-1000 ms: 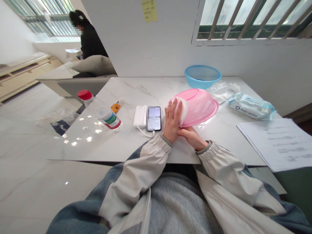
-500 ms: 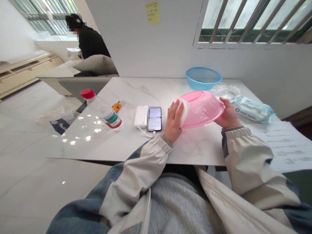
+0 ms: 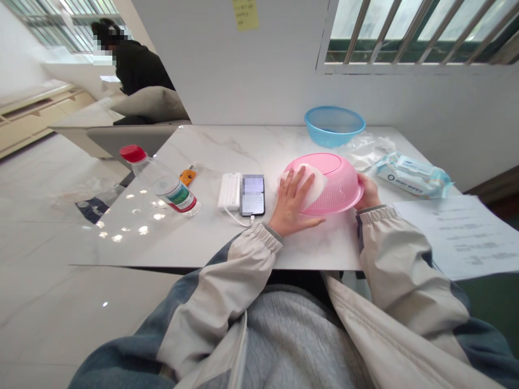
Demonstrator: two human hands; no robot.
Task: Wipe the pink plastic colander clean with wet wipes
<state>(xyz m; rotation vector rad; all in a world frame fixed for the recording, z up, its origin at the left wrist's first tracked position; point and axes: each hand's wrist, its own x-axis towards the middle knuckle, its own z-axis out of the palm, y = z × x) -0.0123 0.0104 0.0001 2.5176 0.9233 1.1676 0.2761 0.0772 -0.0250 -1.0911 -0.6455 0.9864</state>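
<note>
Left hand pressing white sponge on pink colander; right hand at rim.

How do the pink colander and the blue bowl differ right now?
The pink perforated plastic colander is tilted, domed underside up, while the translucent blue plastic bowl sits upright, rim up. The colander is in hand, with the left hand pressing a white sponge on it and the right hand at its rim; nothing touches the bowl. The bowl stands farther away, near the wall. Both are rounded plastic vessels.
</note>
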